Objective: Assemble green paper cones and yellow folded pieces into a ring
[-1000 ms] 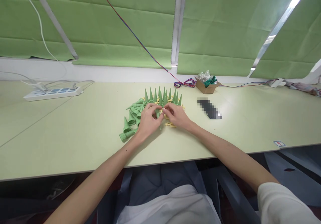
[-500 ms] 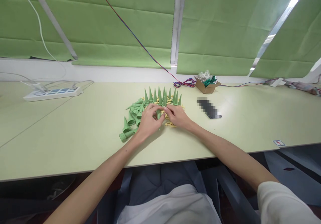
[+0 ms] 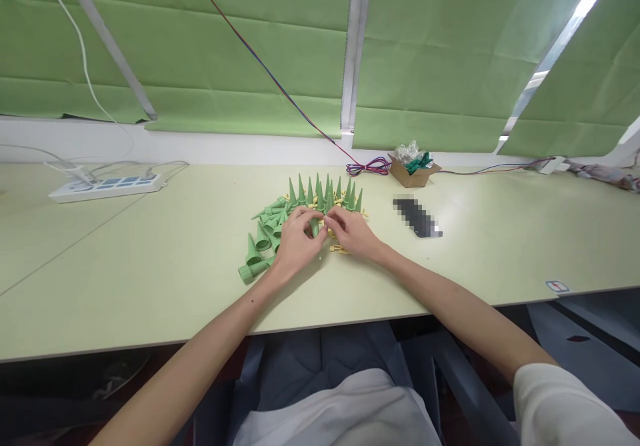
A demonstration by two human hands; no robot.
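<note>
My left hand point(image 3: 300, 238) is closed around a green plastic cone spike point(image 3: 315, 227), its narrow tip pointing down toward me. Thumb and fingers pinched, my right hand point(image 3: 351, 231) meets the cone's upper end; whatever lies between those fingertips is too small and covered to make out. Behind both hands stand several green cone spikes point(image 3: 301, 191) upright in a row. More green cones point(image 3: 253, 251) lie or stand in a loose heap left of my left hand. Small yellow plastic pieces point(image 3: 340, 249) are scattered under and beside my right hand, partly hidden.
A small cardboard box point(image 3: 413, 177) with clear plastic and green stuff sits at the back, beside a coiled red-and-blue wire point(image 3: 369, 166). A blurred-out dark object point(image 3: 417, 217) lies to the right. On the left is a white power strip point(image 3: 107, 187). The table's front edge runs below my forearms.
My right hand has shifted very slightly left against the cone. The left hand keeps its hold, and the surrounding pieces look the same.
</note>
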